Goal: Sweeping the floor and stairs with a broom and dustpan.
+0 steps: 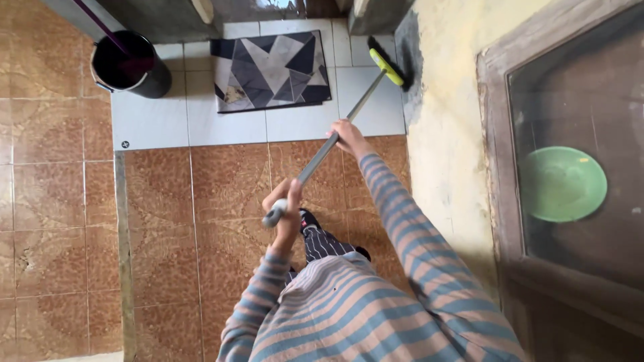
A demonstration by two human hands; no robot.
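I hold a long grey-handled broom [349, 114] with both hands. My left hand [285, 211] grips the near end of the handle. My right hand [347, 137] grips it farther along, about the middle. The broom's yellow-green head with black bristles [388, 66] rests on the white tiles against the base of the yellow wall. My sleeves are striped blue and pink.
A grey and navy patterned mat [272, 70] lies on the white tiles ahead. A black bucket [127, 64] with a purple stick in it stands at the far left. A green basin [562, 184] shows behind a glass pane in the wood-framed wall on the right. Brown tiles cover the near floor.
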